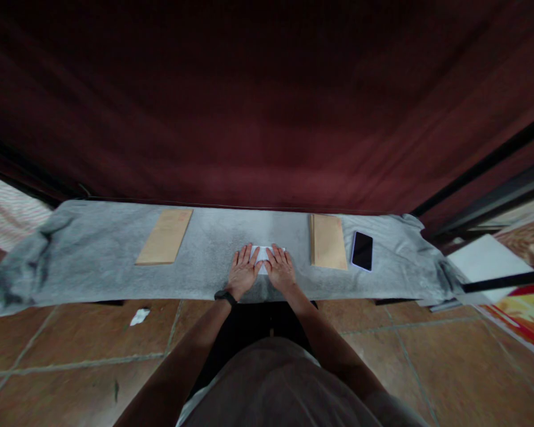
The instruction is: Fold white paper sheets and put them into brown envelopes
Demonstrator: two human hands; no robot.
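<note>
Both palms lie flat near the front edge of a grey cloth (218,237). Under them is a white sheet of paper (262,254), which shows between the hands and just past the fingertips; its covered parts are hidden. My left hand (244,270), with a dark watch (226,296) at the wrist, rests on the paper's left side with fingers spread. On the right side my right hand (280,268) presses down, its fingers also stretched out. The thumbs point toward each other over the paper. Neither hand grips anything.
Brown envelopes (165,236) lie to the left, and a stack of brown envelopes (330,242) to the right. Beside that stack is a phone (362,250) with a dark screen. A dark red panel (267,142) rises behind the cloth. White scrap (139,316) lies on the tiled floor.
</note>
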